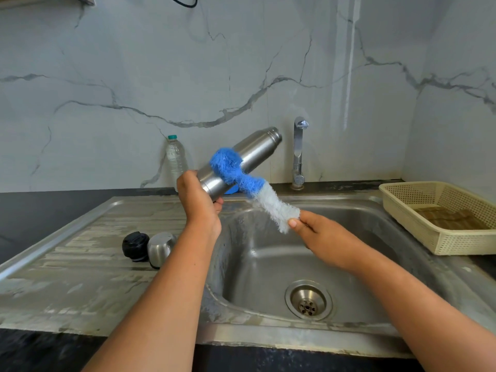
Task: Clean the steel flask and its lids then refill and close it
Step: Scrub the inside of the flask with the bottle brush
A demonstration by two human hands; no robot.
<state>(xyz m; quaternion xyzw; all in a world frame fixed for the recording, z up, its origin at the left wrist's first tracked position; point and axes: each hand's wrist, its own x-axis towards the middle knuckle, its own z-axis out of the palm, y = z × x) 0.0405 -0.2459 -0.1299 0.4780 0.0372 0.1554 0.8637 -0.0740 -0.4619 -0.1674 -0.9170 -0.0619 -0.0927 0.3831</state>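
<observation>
Two lids on drainboard; left hand grips flask, right hand pinches brush.

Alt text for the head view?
The left hand holds a tilted steel flask at the sink while the right hand holds a blue-and-white brush against its side. A black lid and steel cap sit on the drainboard.

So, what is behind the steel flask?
A plastic water bottle stands behind the steel flask, near its base. A blue object shows below it, mostly covered, so I cannot identify it.
</observation>
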